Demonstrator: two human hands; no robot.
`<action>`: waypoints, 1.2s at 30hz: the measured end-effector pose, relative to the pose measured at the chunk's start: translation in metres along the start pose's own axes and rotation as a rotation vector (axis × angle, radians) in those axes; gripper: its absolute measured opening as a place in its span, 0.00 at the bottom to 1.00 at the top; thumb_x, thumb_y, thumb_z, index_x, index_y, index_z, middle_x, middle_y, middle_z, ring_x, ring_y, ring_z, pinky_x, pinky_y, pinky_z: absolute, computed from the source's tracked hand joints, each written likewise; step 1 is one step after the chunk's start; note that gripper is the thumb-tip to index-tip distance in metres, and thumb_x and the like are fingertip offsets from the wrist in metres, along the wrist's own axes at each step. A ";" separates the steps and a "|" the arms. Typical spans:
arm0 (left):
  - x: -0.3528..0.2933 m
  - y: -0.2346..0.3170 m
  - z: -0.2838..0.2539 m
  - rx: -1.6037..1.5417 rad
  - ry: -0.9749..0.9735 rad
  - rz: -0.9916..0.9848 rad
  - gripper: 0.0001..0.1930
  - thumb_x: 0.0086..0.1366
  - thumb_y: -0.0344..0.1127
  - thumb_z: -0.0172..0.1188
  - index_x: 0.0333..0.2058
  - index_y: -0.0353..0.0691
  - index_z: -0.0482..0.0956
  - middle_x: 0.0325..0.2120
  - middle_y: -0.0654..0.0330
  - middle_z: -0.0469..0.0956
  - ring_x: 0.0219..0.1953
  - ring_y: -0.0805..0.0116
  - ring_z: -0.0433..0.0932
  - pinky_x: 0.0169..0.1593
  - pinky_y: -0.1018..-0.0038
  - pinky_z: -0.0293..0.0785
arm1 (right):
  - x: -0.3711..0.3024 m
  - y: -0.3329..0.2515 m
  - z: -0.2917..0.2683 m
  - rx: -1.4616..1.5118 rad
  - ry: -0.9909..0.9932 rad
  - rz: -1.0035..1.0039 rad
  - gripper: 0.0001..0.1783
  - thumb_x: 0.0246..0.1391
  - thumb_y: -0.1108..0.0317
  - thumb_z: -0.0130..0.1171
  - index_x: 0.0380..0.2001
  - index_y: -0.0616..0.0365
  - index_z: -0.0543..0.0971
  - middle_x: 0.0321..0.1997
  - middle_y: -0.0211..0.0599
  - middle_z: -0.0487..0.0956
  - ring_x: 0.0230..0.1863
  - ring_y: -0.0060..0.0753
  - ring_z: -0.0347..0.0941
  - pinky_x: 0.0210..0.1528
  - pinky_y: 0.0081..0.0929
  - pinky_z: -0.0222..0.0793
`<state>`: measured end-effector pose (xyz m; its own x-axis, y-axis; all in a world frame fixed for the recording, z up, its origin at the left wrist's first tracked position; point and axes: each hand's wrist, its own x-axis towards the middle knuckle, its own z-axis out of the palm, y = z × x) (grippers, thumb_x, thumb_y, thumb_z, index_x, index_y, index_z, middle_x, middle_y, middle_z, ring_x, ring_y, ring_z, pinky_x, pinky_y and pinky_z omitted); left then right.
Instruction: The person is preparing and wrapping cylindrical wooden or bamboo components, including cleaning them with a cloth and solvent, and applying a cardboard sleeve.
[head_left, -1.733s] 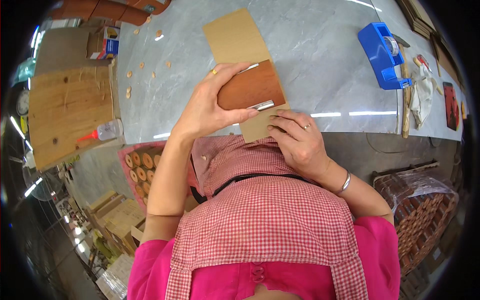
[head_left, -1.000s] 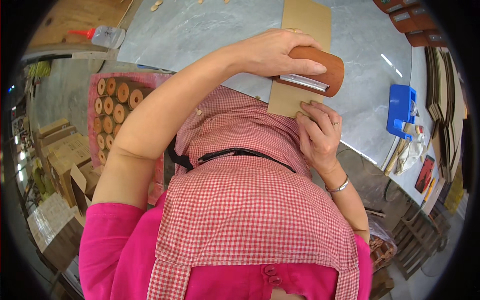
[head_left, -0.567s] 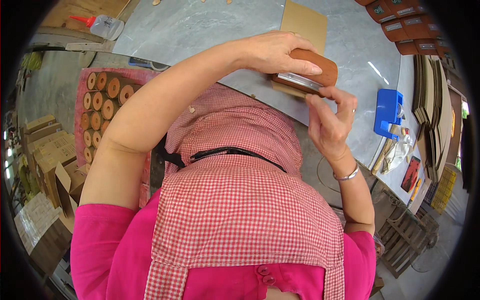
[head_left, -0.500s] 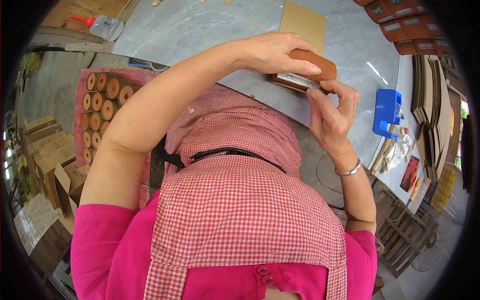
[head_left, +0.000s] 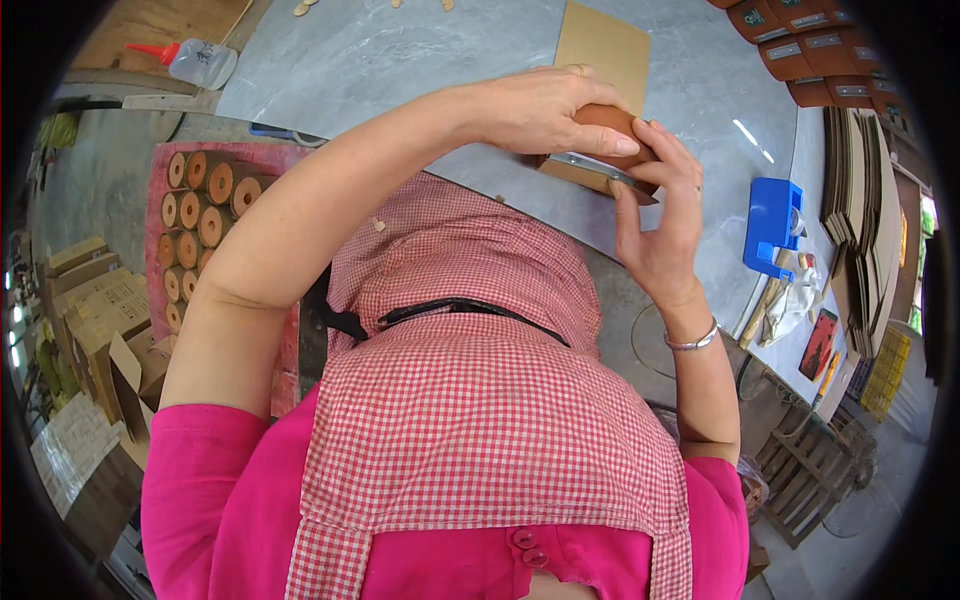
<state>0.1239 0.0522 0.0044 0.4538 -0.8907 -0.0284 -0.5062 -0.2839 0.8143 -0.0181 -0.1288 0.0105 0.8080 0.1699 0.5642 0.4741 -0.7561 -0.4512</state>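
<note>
The desk [head_left: 400,60] lies open left of the card sheet [head_left: 605,45], bare grey stone up to a few small chips at its far edge. Both hands, left [head_left: 545,105] and right [head_left: 655,215], crowd the near edge around the brown block [head_left: 610,120]. To the right a blue dispenser [head_left: 772,225], stacked card [head_left: 860,190] and brown boxes [head_left: 800,50] block the way. Between sheet and dispenser runs a clear strip.

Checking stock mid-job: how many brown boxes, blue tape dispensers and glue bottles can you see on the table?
Brown boxes: 5, one held by the left hand and right hand, box, four stacked
Blue tape dispenser: 1
Glue bottle: 1
Total: 7
</note>
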 end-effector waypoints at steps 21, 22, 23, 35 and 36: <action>-0.021 -0.007 0.012 -0.286 0.217 0.113 0.35 0.55 0.42 0.76 0.61 0.41 0.76 0.54 0.54 0.76 0.60 0.58 0.72 0.65 0.62 0.69 | 0.024 0.002 -0.017 -0.024 -0.119 0.112 0.41 0.40 0.77 0.71 0.63 0.59 0.71 0.53 0.42 0.79 0.54 0.45 0.73 0.60 0.41 0.63; -0.020 -0.006 0.009 -0.279 0.209 0.108 0.34 0.55 0.43 0.76 0.61 0.41 0.76 0.53 0.54 0.76 0.60 0.58 0.72 0.65 0.62 0.69 | 0.022 0.001 -0.016 -0.086 -0.105 0.105 0.42 0.40 0.75 0.72 0.63 0.60 0.71 0.54 0.42 0.78 0.56 0.45 0.73 0.62 0.43 0.62; -0.018 -0.006 0.005 -0.271 0.203 0.102 0.34 0.56 0.43 0.76 0.60 0.42 0.76 0.53 0.53 0.76 0.60 0.58 0.72 0.64 0.63 0.69 | 0.022 -0.004 -0.015 -0.168 -0.098 0.071 0.42 0.40 0.73 0.73 0.63 0.60 0.71 0.55 0.42 0.78 0.58 0.45 0.73 0.64 0.45 0.61; 0.005 -0.021 -0.011 -0.379 0.084 -0.065 0.34 0.59 0.53 0.70 0.59 0.41 0.77 0.52 0.50 0.78 0.58 0.55 0.74 0.60 0.62 0.70 | 0.043 0.007 0.019 -0.549 -0.169 0.004 0.47 0.32 0.53 0.79 0.57 0.60 0.73 0.53 0.38 0.77 0.55 0.40 0.74 0.66 0.52 0.60; 0.007 -0.020 -0.013 -0.422 0.065 -0.087 0.33 0.59 0.53 0.70 0.59 0.41 0.77 0.52 0.49 0.78 0.58 0.54 0.73 0.60 0.62 0.70 | 0.048 0.009 0.016 -0.540 -0.194 -0.020 0.45 0.32 0.53 0.79 0.55 0.60 0.74 0.51 0.37 0.77 0.53 0.39 0.74 0.65 0.50 0.61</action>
<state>0.1461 0.0562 -0.0044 0.5333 -0.8419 -0.0818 -0.1263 -0.1749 0.9765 0.0308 -0.1169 0.0228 0.8742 0.2618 0.4089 0.2851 -0.9585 0.0041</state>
